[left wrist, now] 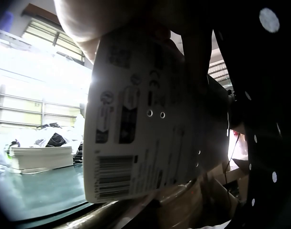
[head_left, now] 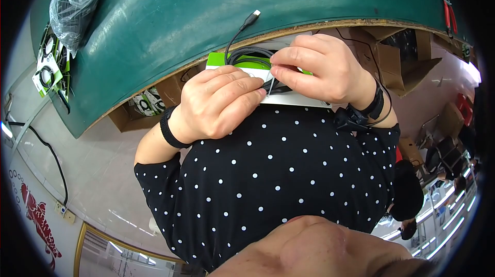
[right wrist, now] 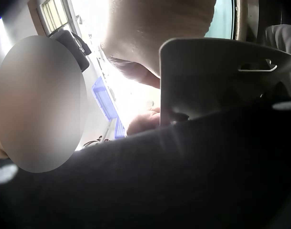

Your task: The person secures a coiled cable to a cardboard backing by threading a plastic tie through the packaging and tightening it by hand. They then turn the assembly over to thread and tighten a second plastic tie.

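Observation:
A coiled black USB cable (head_left: 251, 52) lies on a green and white packaging card (head_left: 215, 60) in front of the chest, its plug (head_left: 252, 18) sticking up past the table edge. My left hand (head_left: 219, 99) grips the card and the coil from the left, fingertips at the middle of the coil. From the right, my right hand (head_left: 322, 68) pinches a thin pale cable tie (head_left: 271, 85) between thumb and forefinger. In the left wrist view the card's back (left wrist: 140, 114) shows printing, a barcode and small paired holes. The card's hanging slot (right wrist: 257, 67) shows in the right wrist view.
The green table (head_left: 170, 14) curves along beyond the hands. A clear plastic bag (head_left: 77, 14) with black cables and several carded cables (head_left: 49, 73) lie at its left end. Red-handled pliers (head_left: 449, 17) lie right. Cardboard boxes (head_left: 392, 63) stand under the edge.

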The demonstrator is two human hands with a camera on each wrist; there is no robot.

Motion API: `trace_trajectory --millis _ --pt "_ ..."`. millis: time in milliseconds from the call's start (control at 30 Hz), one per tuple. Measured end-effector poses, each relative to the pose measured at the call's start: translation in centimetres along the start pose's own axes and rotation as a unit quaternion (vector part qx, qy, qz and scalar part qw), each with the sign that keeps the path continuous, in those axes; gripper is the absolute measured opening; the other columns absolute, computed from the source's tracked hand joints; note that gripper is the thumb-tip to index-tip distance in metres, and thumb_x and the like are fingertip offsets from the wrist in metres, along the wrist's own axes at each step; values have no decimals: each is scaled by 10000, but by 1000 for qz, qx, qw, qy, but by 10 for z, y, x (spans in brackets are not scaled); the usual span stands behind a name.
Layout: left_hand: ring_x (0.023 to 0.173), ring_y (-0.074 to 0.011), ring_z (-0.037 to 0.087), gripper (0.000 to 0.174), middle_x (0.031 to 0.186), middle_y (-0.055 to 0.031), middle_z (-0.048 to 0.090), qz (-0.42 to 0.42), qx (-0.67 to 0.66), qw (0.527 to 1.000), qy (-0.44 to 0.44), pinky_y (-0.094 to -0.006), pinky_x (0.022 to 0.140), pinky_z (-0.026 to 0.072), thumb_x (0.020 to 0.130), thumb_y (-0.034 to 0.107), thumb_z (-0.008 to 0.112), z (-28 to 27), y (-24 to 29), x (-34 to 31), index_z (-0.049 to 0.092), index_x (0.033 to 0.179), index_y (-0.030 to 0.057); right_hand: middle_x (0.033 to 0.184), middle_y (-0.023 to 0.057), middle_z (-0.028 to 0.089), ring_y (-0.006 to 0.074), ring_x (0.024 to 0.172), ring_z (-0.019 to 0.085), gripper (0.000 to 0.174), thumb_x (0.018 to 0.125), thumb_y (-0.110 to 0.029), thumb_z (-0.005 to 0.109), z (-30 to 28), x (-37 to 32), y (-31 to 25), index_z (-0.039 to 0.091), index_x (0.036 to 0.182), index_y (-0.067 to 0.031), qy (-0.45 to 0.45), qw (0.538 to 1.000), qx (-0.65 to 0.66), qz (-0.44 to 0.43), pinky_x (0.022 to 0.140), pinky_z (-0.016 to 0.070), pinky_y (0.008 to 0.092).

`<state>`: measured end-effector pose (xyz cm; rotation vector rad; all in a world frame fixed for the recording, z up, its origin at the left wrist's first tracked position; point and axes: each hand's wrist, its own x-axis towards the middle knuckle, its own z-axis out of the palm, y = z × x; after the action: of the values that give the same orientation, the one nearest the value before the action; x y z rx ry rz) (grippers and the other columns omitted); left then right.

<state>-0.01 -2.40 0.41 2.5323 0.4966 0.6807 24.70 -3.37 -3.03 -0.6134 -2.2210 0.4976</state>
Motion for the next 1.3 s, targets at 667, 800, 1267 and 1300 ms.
trace_trajectory --millis 667,800,1267,1300 --pt "788 -256 728 202 905 -104 740 -1 1 1000 -2 -347 712 583 701 38 795 -2 -2 5 685 870 29 981 118 703 174 681 625 220 672 -70 736 4 -2 1 694 879 -10 60 994 -63 -65 514 465 251" --pt "792 -254 726 204 906 -100 738 -3 -7 1000 -2 -352 722 584 702 41 795 -2 -3 5 691 878 32 978 118 707 172 671 625 221 678 -67 741 4 -2 2 694 887 -12 70 992 -72 -74 511 465 251" --pt "791 -253 722 218 908 -99 734 -4 -3 1000 -21 -352 719 585 687 53 791 0 -1 6 698 883 32 954 117 704 175 647 622 192 698 -53 752 12 -7 7 697 877 -12 89 993 -37 -68 496 470 256" --pt "794 -252 722 218 911 -98 735 -5 -3 1000 -21 -353 721 586 688 55 792 0 -1 6 700 884 33 953 116 704 176 646 623 191 697 -54 754 13 -8 7 698 875 -13 90 993 -31 -65 498 475 258"
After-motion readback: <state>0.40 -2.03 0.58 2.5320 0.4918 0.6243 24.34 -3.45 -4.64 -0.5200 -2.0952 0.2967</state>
